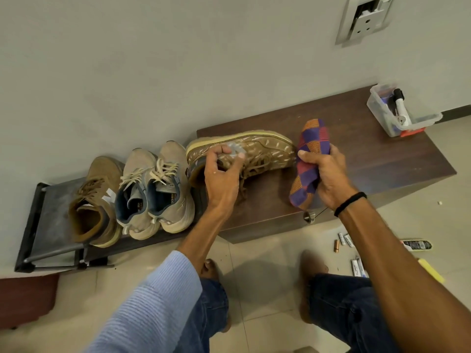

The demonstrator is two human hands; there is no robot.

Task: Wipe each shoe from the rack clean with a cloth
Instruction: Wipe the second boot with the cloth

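A brown patterned shoe (pixel 270 149) lies on its side on the dark wooden cabinet top (pixel 369 154), sole toward the wall. My left hand (pixel 221 179) grips it around the collar and heel. My right hand (pixel 328 177) holds a bunched purple, orange and red checked cloth (pixel 309 159) just right of the shoe's toe; whether the cloth touches the toe is unclear. On the low metal rack (pixel 38 225) to the left stand a brown high-top shoe (pixel 96 200) and a pair of beige sneakers (pixel 155 187).
A clear plastic box (pixel 397 110) with markers sits at the cabinet's far right corner. Batteries, small tubes and a shoe brush (pixel 415 244) lie on the tiled floor at the right. My feet and knees are below. A wall socket (pixel 364 19) is above.
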